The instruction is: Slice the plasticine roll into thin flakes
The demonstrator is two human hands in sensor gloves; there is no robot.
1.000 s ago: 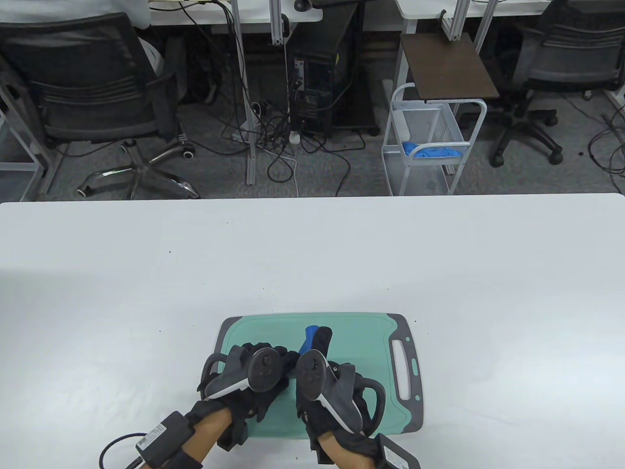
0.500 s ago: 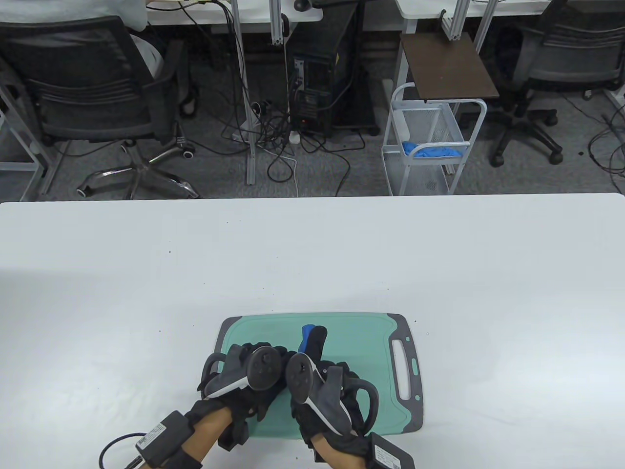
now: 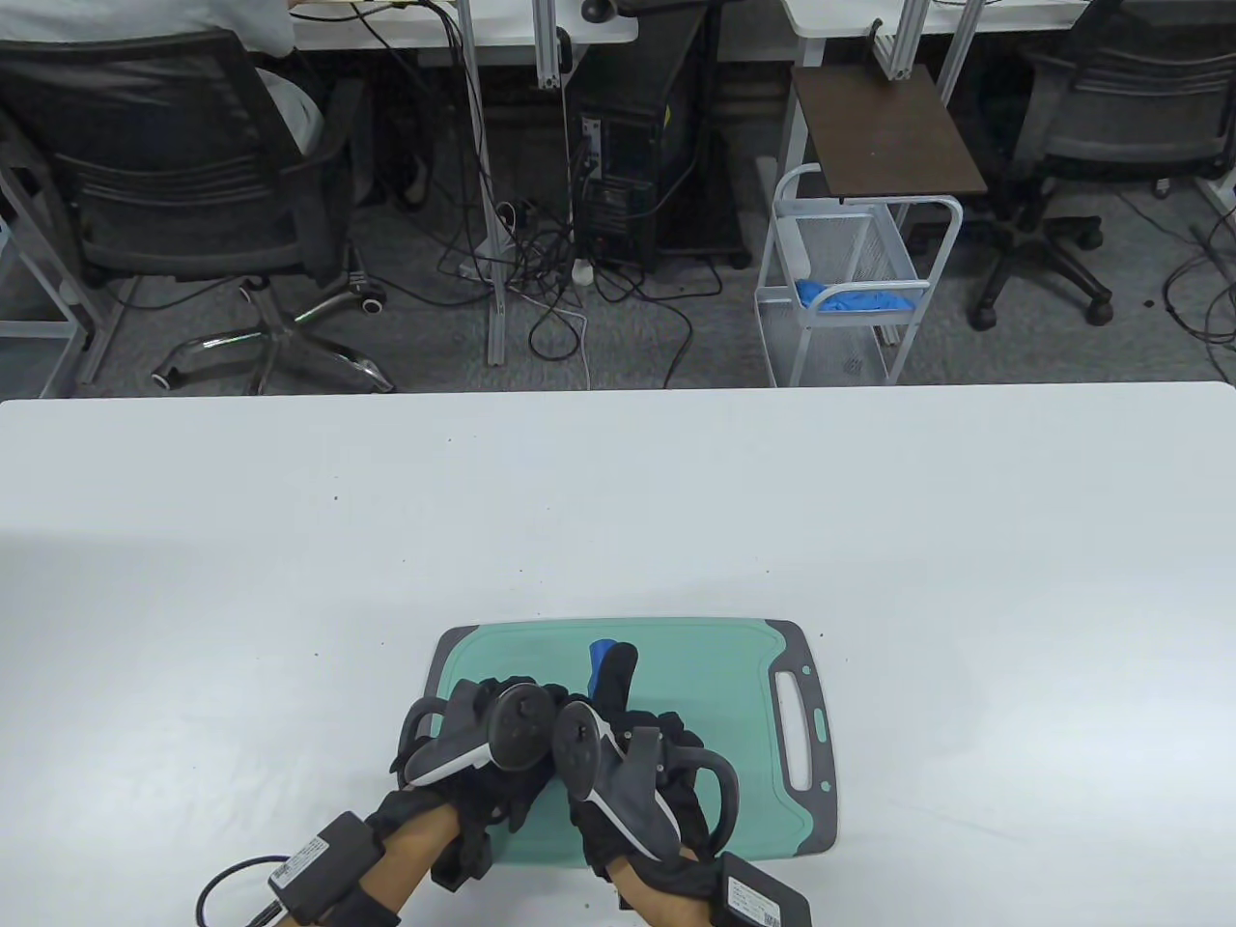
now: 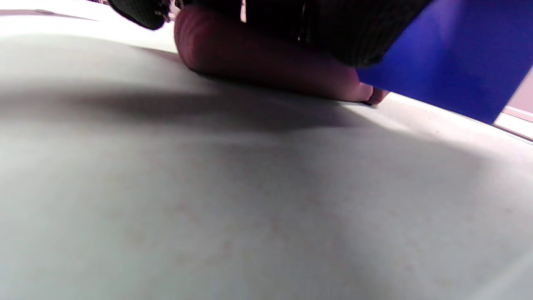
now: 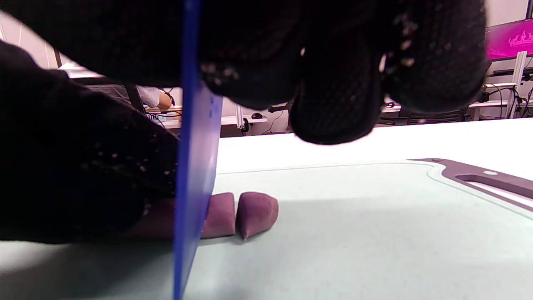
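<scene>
A purple plasticine roll point(image 4: 266, 71) lies on the green cutting board point(image 3: 715, 676). My left hand point(image 3: 502, 724) presses down on the roll, its gloved fingers point(image 4: 333, 29) over the top of it. My right hand point(image 3: 618, 715) grips a blue plastic cutter point(image 5: 195, 166), held upright with its edge down on the roll next to the left fingers. The cutter's tip point(image 3: 601, 649) shows in the table view. Two cut purple pieces point(image 5: 220, 214) point(image 5: 256, 212) lie just right of the blade. In the table view the hands hide the roll.
The cutting board's grey end with its handle slot point(image 3: 794, 719) is to the right of the hands. White table point(image 3: 618, 502) surrounds the board. Chairs, a wire cart point(image 3: 850, 280) and cables are on the floor beyond the far edge.
My right hand and the blue cutter have shifted a little left, closer to the left hand. The left hand has stayed in place.
</scene>
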